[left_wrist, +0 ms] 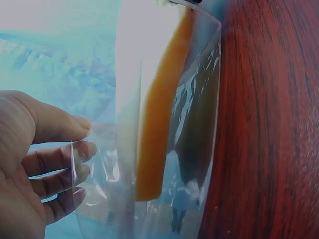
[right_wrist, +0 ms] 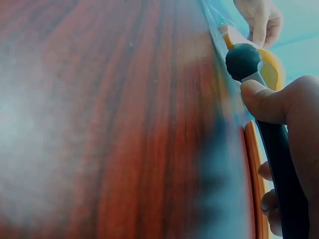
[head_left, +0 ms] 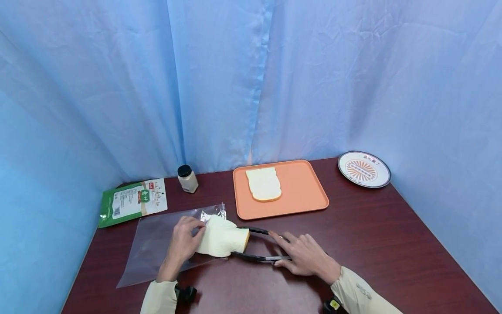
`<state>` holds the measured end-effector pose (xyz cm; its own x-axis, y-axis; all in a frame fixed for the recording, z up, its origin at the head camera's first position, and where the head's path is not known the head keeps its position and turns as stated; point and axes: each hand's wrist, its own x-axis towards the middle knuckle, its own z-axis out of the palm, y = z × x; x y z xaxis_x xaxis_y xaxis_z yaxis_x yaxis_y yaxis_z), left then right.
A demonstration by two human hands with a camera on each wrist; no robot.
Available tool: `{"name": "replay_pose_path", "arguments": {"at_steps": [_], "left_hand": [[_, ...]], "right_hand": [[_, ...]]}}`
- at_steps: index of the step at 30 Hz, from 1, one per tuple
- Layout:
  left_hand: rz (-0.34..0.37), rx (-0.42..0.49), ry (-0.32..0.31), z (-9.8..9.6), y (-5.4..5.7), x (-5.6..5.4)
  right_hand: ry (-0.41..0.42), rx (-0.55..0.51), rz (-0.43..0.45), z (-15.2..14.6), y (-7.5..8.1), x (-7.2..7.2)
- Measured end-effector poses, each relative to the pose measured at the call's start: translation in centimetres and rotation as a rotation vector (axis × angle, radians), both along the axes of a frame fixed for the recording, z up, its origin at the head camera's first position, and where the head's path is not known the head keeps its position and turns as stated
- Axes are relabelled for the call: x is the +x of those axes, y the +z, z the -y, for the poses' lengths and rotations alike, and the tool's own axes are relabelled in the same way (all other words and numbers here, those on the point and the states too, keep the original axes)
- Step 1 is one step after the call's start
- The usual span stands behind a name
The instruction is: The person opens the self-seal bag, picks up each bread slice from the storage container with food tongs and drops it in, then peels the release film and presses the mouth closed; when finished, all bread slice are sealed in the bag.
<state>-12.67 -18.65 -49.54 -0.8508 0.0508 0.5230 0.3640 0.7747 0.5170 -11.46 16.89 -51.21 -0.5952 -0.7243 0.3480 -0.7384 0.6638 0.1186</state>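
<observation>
My left hand [head_left: 185, 240] pinches the edge of a clear plastic bag [head_left: 153, 248] between thumb and fingers. A slice of bread [head_left: 221, 237] lies partly inside the bag's mouth; its brown crust shows through the film in the left wrist view. My right hand [head_left: 307, 256] holds black-tipped tongs [head_left: 252, 257], thumb along one arm and fingers on the other. The tongs' tips flank the near end of the slice. From the right wrist, one dark rounded tong tip [right_wrist: 243, 62] shows beside the crust.
Another bread slice [head_left: 264, 185] lies on an orange tray [head_left: 303, 187] behind the tongs. A patterned plate [head_left: 362, 170] leans toward the curtain at the right. At back left are a black-capped bottle [head_left: 188, 179] and a green-and-white packet [head_left: 133, 200]. Blue curtains [head_left: 219, 78] enclose the table.
</observation>
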Motion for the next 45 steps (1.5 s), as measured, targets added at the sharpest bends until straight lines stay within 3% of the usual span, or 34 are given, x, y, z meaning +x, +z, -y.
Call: {"name": "replay_pose_path", "arguments": {"at_steps": [11, 27, 45], "left_hand": [[0.022, -0.008, -0.015, -0.3, 0.2, 0.3], [-0.033, -0.030, -0.044, -0.5, -0.1, 0.2], [-0.071, -0.031, -0.071, -0.6, 0.0, 0.3]], "right_hand": [[0.049, 0.005, -0.011, 0.5, -0.2, -1.1], [0.119, 0.043, -0.007, 1.6, 0.1, -2.8], [0.131, 0.043, 0.033, 2.5, -0.2, -3.7]]}}
